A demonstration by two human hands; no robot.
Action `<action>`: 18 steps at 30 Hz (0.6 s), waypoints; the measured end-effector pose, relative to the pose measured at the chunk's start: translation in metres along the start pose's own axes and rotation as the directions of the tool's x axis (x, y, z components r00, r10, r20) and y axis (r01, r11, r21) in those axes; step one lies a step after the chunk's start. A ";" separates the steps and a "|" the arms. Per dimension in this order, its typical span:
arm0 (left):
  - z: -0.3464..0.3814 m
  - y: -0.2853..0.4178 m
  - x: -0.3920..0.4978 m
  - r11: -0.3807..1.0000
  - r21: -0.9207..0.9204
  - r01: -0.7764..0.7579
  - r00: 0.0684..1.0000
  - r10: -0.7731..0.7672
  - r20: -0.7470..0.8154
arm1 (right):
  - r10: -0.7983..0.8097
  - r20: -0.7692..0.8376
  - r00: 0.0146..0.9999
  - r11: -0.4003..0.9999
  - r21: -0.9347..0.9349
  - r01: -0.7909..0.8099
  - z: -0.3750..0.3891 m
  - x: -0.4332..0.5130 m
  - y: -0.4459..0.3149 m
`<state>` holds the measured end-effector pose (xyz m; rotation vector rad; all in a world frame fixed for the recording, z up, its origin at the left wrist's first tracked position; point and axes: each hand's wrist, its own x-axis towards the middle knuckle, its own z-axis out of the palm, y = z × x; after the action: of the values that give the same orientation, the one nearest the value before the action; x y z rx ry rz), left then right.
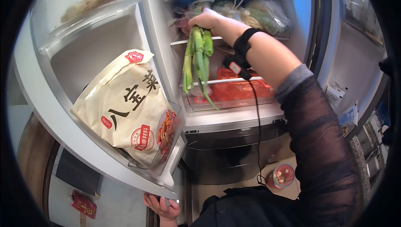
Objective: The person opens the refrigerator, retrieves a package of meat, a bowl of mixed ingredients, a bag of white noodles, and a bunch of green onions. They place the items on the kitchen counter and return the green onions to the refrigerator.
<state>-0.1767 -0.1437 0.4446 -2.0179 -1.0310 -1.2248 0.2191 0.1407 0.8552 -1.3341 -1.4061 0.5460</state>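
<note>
My right hand [205, 19] is closed around a bunch of green onions [199, 50] at the front of a refrigerator's middle shelf. Their cut green stalks hang down past the shelf edge [200, 41]. Behind the hand, knotted plastic bags of vegetables [269, 15] fill that shelf. My left hand [162, 206] grips the outer edge of the open left refrigerator door [103, 161], its fingers curled over it. In the door's lower bin [175, 126] leans a large cream food pouch [125, 108] bearing writing and a picture of food.
Red plastic bags [241, 84] lie in the lower clear drawer [231, 103]. A ginger root [91, 5] sits in the upper door bin. The right door [338, 67] stands open too. A black cable [257, 126] hangs from my right wrist. On the floor is a small bin [294, 176].
</note>
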 end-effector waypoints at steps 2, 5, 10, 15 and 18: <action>0.005 -0.004 -0.001 0.999 -0.023 -0.025 0.999 0.024 -0.024 | 0.000 0.085 0.996 1.000 0.007 0.000 -0.013 -0.011 -0.006; 0.015 -0.003 0.001 0.999 -0.021 -0.033 0.995 0.031 -0.093 | 0.009 0.039 0.999 1.000 -0.022 -0.009 -0.014 -0.020 -0.010; 0.029 0.013 0.010 0.995 -0.081 0.064 0.969 -0.082 -0.232 | 0.097 -0.249 0.964 0.968 -0.203 -0.150 0.045 -0.018 0.009; 0.018 0.011 0.011 0.998 -0.052 0.028 0.986 -0.036 -0.163 | 0.138 -0.448 0.883 0.980 -0.069 -0.188 0.068 -0.013 0.024; 0.014 0.010 0.009 0.997 -0.062 0.041 0.992 -0.049 -0.120 | 0.200 -0.433 0.879 0.963 -0.081 -0.259 0.071 -0.006 0.017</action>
<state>-0.1591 -0.1354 0.4455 -1.9467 -0.9968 -1.3993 0.1616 0.1632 0.8151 -1.6308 -0.9462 0.2895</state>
